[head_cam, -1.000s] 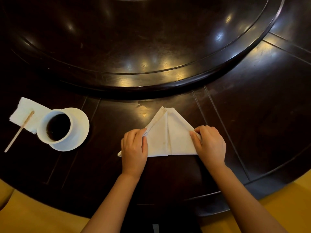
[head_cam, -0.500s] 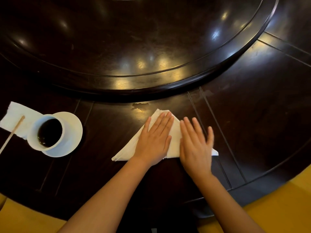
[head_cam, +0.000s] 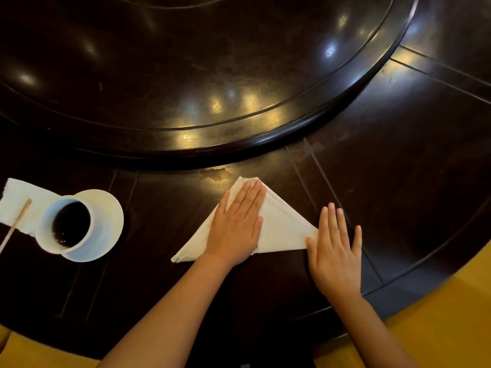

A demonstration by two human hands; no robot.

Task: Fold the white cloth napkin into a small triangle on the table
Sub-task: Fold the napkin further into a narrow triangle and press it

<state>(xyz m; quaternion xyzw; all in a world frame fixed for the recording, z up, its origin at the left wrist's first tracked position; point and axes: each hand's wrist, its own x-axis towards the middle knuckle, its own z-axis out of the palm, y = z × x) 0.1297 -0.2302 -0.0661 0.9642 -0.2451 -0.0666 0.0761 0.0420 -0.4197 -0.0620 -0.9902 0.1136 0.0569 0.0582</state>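
The white cloth napkin lies folded as a triangle on the dark wooden table, its apex pointing away from me. My left hand presses flat on the napkin's middle and left half, fingers straight and reaching the apex. My right hand lies flat with spread fingers at the napkin's right corner, its thumb side touching that corner and the rest on bare wood. The napkin's left corner sticks out past my left wrist.
A white cup of dark drink on a white saucer stands at the left. Behind it lie a paper napkin and a wooden stirrer. A raised round turntable fills the table's far half.
One second ago both hands pinched the napkin's lower corners; then they flattened on it. Since half a second ago my right hand has slid right, off the cloth to its corner.
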